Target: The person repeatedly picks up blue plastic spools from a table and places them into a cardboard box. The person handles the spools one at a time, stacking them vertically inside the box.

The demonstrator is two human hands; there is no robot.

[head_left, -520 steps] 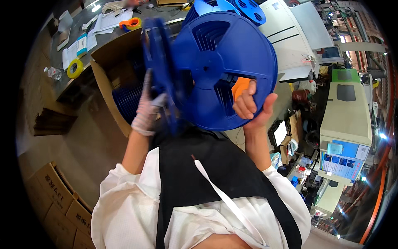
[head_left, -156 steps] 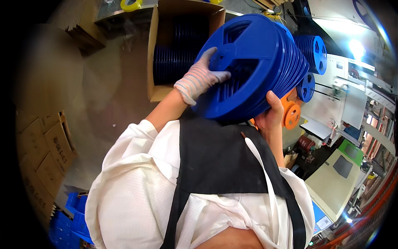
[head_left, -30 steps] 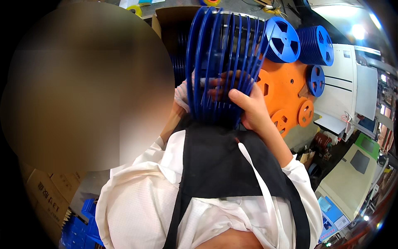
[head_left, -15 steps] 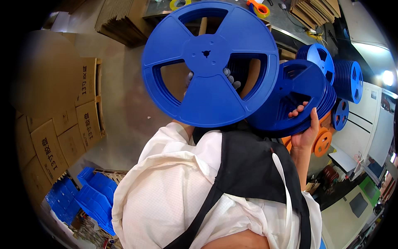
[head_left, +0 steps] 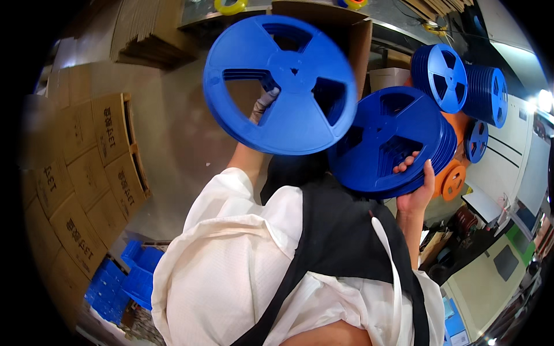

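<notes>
Two sets of large blue plastic reels, each disc with three wide cutouts and a small centre hole, are in my hands. My left hand (head_left: 265,105), with grey-covered fingertips, reaches through a cutout of the left reel stack (head_left: 300,124) and grips it; most of its fingers are hidden behind the disc. Lower and to the right, my right hand (head_left: 419,185) is closed on the rim of the other reel stack (head_left: 358,164), bare fingers through a cutout and thumb outside. The left stack partly covers an open cardboard box (head_left: 359,55).
More blue reels (head_left: 424,66) stand on edge at the right, above orange reels (head_left: 453,182). Flattened cardboard (head_left: 144,34) leans at the upper left. Stacked cartons (head_left: 86,190) on pallets and blue crates (head_left: 138,282) stand at the left. Tape (head_left: 231,7) lies on the far table.
The left reel stack has moved away from me and tilted, appearing smaller. The right stack has turned more face-up. The open carton has come into view behind the reels.
</notes>
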